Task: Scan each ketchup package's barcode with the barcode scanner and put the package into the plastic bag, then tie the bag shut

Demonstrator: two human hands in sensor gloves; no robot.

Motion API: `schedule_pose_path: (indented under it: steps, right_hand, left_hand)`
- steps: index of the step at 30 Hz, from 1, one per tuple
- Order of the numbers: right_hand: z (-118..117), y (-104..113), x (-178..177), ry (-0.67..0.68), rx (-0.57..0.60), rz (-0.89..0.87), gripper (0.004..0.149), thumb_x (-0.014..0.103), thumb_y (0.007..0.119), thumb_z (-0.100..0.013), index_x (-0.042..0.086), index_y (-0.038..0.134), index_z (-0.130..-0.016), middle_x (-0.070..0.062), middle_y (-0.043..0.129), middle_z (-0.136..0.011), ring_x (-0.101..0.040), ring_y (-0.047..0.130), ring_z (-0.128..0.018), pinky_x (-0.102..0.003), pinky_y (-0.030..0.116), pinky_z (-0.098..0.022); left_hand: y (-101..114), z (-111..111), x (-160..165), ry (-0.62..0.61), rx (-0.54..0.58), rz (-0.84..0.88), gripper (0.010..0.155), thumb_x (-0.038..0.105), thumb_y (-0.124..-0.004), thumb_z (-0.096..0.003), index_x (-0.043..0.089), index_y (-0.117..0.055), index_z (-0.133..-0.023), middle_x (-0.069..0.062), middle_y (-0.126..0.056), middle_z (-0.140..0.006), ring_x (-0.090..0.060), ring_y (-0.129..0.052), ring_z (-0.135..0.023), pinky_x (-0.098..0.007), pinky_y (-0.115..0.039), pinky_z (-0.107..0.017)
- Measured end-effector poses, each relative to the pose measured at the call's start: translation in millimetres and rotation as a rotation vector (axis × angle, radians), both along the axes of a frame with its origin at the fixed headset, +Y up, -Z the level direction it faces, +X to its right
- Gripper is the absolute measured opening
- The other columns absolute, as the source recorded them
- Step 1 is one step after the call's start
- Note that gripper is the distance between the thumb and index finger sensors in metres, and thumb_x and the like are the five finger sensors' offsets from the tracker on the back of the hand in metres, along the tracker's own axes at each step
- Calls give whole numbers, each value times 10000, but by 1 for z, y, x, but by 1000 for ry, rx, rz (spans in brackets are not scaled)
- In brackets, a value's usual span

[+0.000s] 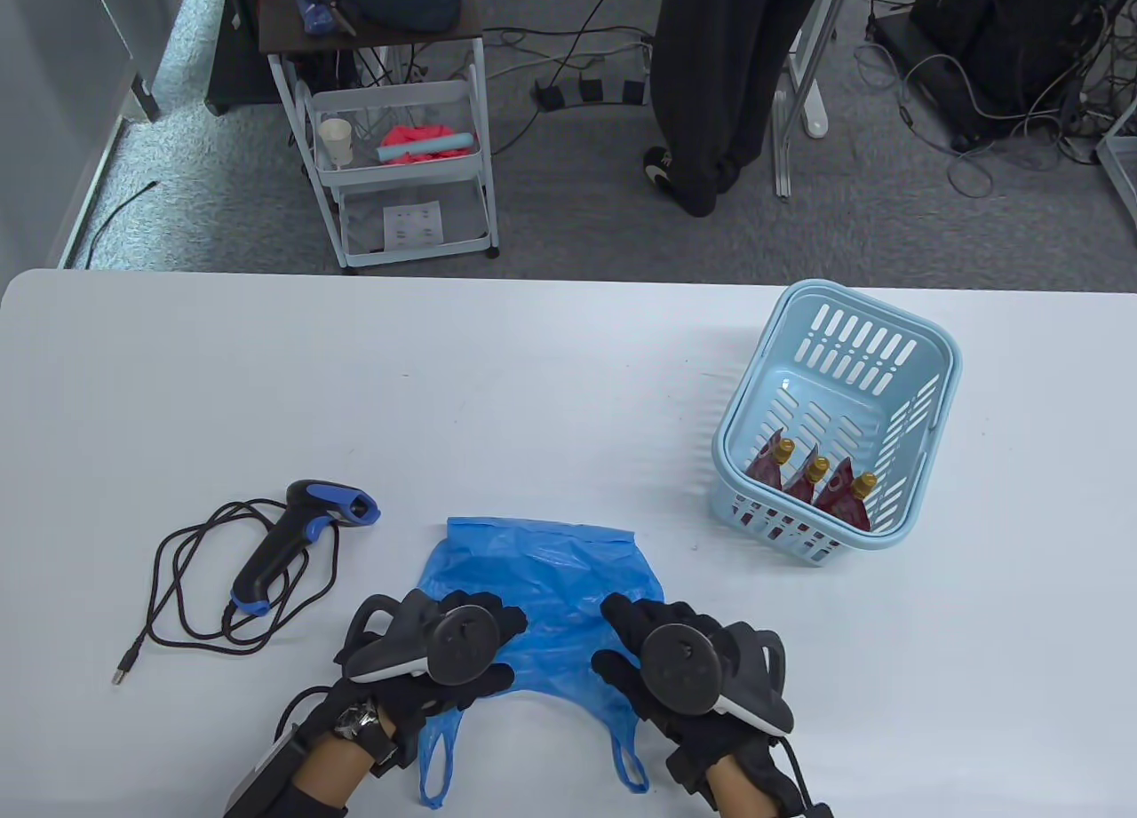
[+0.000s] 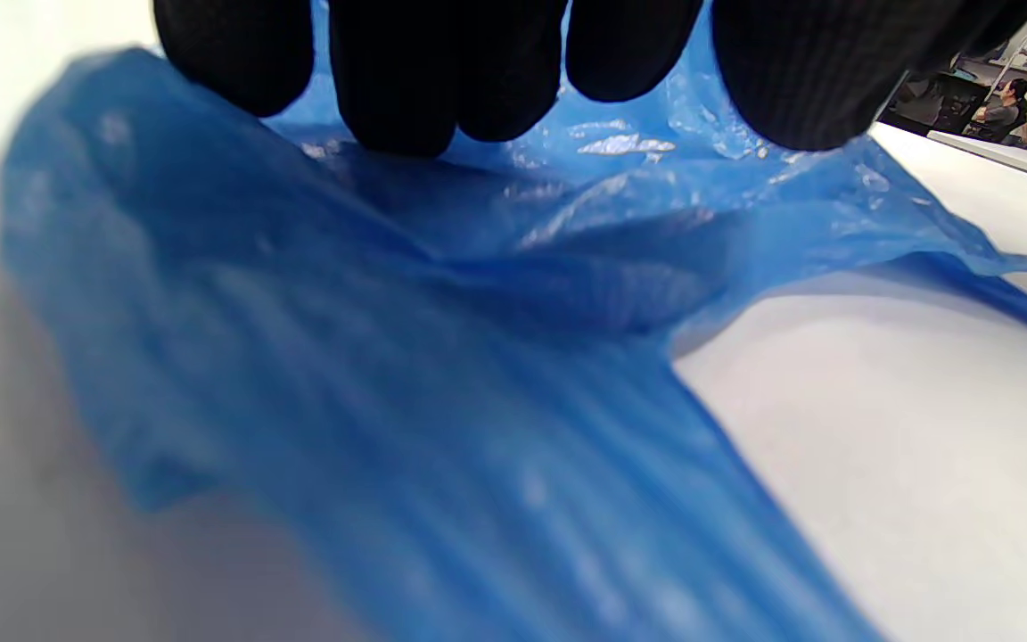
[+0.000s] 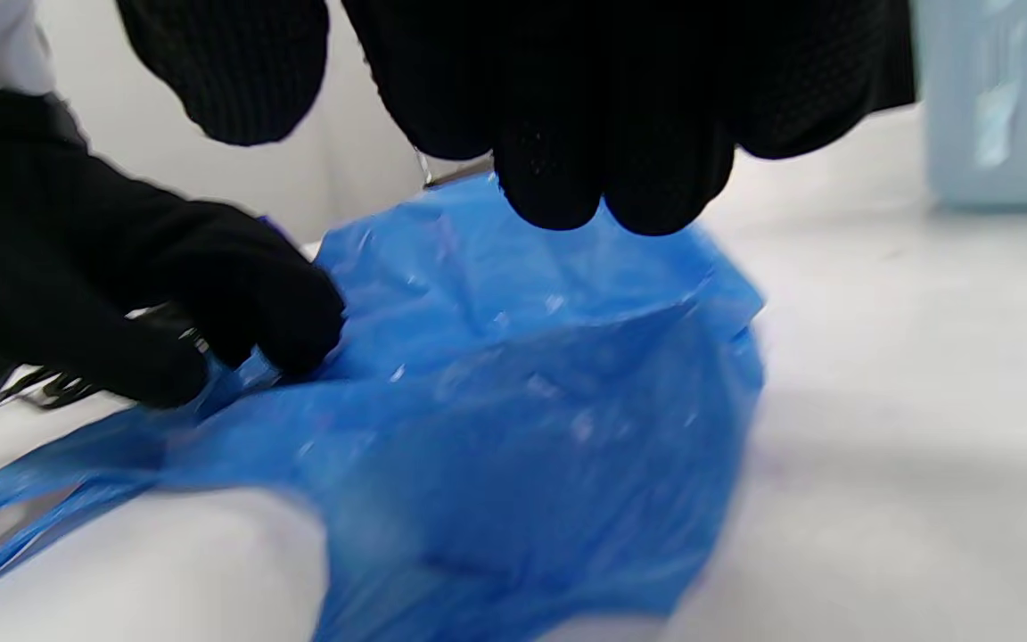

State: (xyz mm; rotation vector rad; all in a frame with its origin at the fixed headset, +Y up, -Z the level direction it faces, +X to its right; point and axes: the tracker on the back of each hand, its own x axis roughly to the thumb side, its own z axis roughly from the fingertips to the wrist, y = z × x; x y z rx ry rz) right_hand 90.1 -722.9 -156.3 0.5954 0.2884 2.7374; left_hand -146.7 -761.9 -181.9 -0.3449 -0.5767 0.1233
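Plastic bag [image 1: 542, 578] flat, handles toward person.

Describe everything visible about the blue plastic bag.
The blue plastic bag is thin, crinkled, glossy film with two loop handles pointing toward the person. It lies mostly flat on the white table, between the scanner and the basket, apparently empty. The left hand pinches its near edge; the right hand fingers hang curled above it.
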Motion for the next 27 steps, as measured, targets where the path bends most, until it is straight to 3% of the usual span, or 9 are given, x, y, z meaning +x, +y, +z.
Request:
schedule_pose_path:
  steps: [7, 14, 16, 19, 27]
  right_hand:
    - [-5, -35, -23, 93, -148, 175, 627, 476, 772, -509, 143, 655, -1027, -191, 738, -1008, -457, 743, -875, -602, 628, -648]
    - [-5, -49, -29, 126, -254, 298, 726, 487, 821, -484, 140, 564, -1068, -175, 525, -1078, -449, 565, -928, -618, 535, -700]
    - [-2, -50, -34, 136, -215, 354, 758, 476, 843, -473, 151, 514, -1074, -173, 493, -1081, -447, 550, -928, -615, 531, -702]
    - [1, -53, -39, 132, -141, 409, 698, 418, 838, -483, 170, 518, -1051, -161, 521, -1056, -432, 590, -902, -589, 566, -690]
    - [-5, -53, -35, 59, -109, 306, 424, 324, 753, -541, 185, 673, -933, -131, 625, -994, -407, 663, -841, -559, 619, -654]
  left_hand:
    - [-5, 0, 0, 2, -16, 8, 696, 594, -766, -435, 313, -614, -1054, -16, -687, -1083, -344, -777, -974, -544, -720, -678]
    - [-8, 1, 0, -8, -18, -19, 696, 596, -769, -433, 303, -625, -1048, -12, -665, -1089, -339, -731, -989, -553, -695, -695]
    - [-7, 1, 0, -9, -19, -25, 685, 595, -771, -432, 294, -649, -1035, -9, -653, -1093, -336, -722, -993, -553, -691, -698]
    - [-8, 1, 0, -13, -22, -31, 668, 595, -771, -433, 284, -682, -1017, -11, -640, -1097, -339, -709, -998, -557, -683, -703]
    - [-8, 2, 1, -14, -21, -38, 667, 596, -770, -433, 280, -698, -1016, -27, -620, -1102, -343, -690, -1000, -561, -673, -708]
